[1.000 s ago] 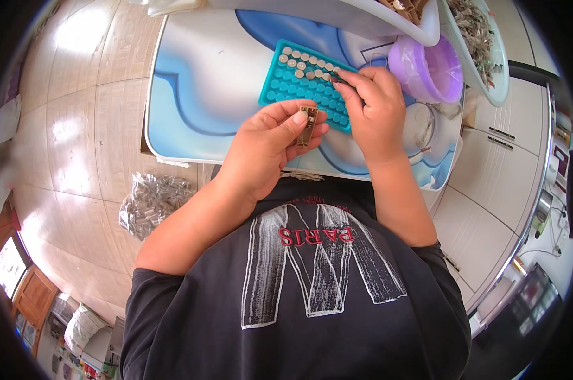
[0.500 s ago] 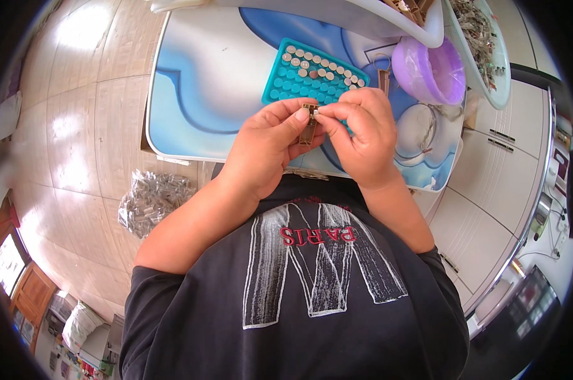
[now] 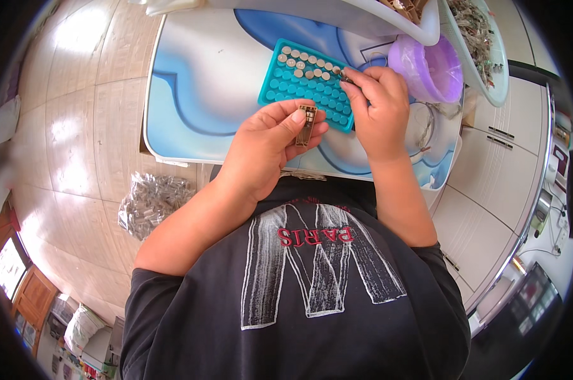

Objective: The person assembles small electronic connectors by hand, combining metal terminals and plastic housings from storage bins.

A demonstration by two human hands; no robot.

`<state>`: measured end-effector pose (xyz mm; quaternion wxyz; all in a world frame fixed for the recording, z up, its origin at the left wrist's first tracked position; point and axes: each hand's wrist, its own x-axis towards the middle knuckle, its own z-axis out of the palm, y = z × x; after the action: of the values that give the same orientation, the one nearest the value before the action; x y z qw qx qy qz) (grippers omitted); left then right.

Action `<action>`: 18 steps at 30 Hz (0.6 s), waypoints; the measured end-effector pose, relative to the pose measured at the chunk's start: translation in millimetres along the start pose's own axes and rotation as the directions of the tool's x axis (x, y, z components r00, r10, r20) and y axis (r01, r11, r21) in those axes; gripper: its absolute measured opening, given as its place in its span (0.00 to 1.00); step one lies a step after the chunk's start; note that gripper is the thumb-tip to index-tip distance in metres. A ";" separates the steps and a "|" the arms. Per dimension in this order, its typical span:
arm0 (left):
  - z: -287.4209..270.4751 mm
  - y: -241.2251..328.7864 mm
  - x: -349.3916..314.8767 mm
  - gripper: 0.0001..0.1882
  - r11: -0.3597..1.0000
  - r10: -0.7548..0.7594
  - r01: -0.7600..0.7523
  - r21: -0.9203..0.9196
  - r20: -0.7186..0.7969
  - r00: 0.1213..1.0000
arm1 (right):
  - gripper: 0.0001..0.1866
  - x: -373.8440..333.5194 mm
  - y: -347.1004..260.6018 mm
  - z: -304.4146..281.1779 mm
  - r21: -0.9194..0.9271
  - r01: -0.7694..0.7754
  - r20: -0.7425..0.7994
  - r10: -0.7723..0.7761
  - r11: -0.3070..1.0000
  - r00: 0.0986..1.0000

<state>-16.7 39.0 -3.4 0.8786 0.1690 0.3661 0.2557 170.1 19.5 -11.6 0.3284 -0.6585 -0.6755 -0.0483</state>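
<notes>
My left hand (image 3: 261,136) grips a small brown rectangular plastic housing (image 3: 305,126), held upright between thumb and fingers over the table's near edge. A few small pale pieces show in its upper part, beside my thumb tip. Beyond it lies a turquoise tray (image 3: 261,92) with rows of round pockets. Small round silvery discs (image 3: 291,63) sit in its far rows, while the nearer pockets hold none. My right hand (image 3: 381,107) reaches over the tray's right side, thumb and forefinger pinched at the discs there. What lies between those fingertips is too small to make out.
A purple bowl (image 3: 448,69) lined with clear plastic stands right of the tray. Behind are a large white bin (image 3: 337,16) and a pale green basket (image 3: 498,69) of wired parts. Wires lie at the table's right. A clear bag of metallic-looking pieces (image 3: 153,202) is on the floor.
My right hand has left the brown housing and moved right and away from me to the tray's discs. My left hand still holds the housing in about the same place.
</notes>
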 end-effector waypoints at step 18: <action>0.6 -0.5 -0.8 0.15 1.000 0.003 -0.003 -0.021 0.029 1.000 | 0.09 -8.3 -37.0 -1.9 0.295 0.085 0.003 -0.090 0.952 0.996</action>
<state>-16.6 38.1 -2.8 0.8852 0.1642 0.3504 0.2582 136.1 6.6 -0.8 0.4149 -0.5721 -0.7061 0.0439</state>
